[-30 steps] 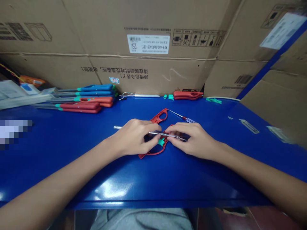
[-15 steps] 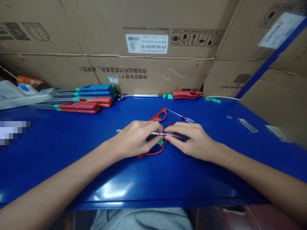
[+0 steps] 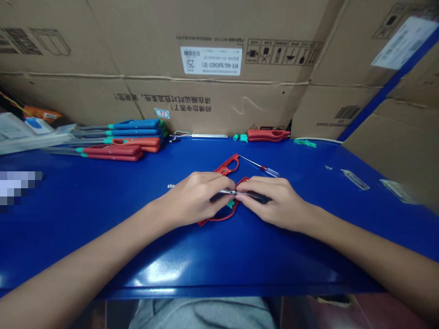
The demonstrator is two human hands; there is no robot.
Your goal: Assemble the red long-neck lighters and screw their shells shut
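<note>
Over the middle of the table, my left hand pinches a slim metal lighter tube between thumb and fingers. My right hand is closed on the tube's other end, where a dark, shiny piece shows under the fingers. The fingertips of both hands nearly meet. Beneath them lies a red lighter handle shell, partly covered, with a green part by it. Just beyond, another red shell half rests near the tip of a screwdriver with a clear handle.
Blue, orange and red long lighters are stacked at the back left. Along the cardboard wall lie a metal tube with wires, a red lighter handle and green pieces. Clear plastic parts sit at the right.
Both hands stay in nearly the same place, still holding the tube. The view has shifted very slightly; nothing else visibly moves.
</note>
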